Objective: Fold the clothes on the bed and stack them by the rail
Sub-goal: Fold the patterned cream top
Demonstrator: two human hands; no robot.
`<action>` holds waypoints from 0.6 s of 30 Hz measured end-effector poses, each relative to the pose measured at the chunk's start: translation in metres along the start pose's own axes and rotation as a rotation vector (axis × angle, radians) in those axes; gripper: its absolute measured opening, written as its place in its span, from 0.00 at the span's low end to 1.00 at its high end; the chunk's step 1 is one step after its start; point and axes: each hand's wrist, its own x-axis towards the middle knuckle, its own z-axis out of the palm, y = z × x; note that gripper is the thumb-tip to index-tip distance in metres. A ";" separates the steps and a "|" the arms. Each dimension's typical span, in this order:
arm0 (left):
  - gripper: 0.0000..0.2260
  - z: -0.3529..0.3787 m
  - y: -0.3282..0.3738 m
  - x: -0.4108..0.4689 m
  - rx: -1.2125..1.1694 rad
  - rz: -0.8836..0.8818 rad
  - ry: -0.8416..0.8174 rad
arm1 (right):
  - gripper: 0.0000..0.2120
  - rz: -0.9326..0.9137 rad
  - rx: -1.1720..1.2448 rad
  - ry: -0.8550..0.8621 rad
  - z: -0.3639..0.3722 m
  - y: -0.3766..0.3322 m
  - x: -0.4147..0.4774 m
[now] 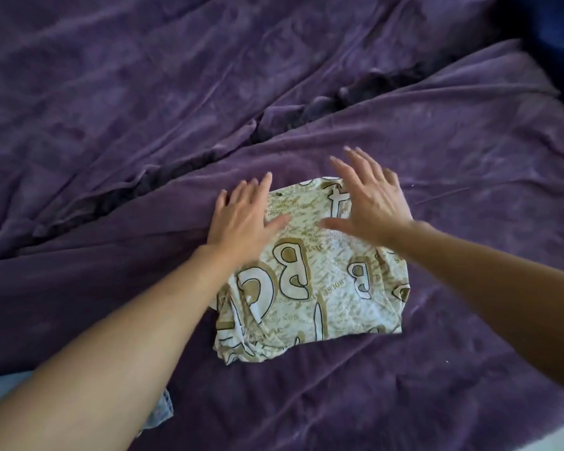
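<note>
Rumpled purple bed point(453, 353): a folded letter-print garment point(310, 288) lies at centre, with a denim piece point(163, 413) at seven o'clock.

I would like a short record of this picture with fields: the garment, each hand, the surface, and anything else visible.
garment: cream folded cloth with gold letter print, lying roughly rectangular on the blanket
left hand: left hand, fingers straight, flat on the cloth's far left edge
right hand: right hand, fingers spread over the far right corner; contact unclear
surface: purple velvety blanket, wrinkled, with a deep crease behind the cloth
other: light blue denim fabric at the lower left
rail: not in view
</note>
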 end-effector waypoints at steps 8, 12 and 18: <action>0.18 -0.013 0.008 0.003 -0.180 0.029 -0.145 | 0.18 0.049 0.180 -0.282 0.000 -0.010 -0.022; 0.14 -0.039 0.041 -0.014 -0.197 0.172 -0.065 | 0.18 0.036 0.301 -0.138 -0.030 0.004 -0.079; 0.16 -0.094 0.141 -0.032 -0.116 0.378 -0.074 | 0.20 0.125 0.371 -0.081 -0.099 0.054 -0.162</action>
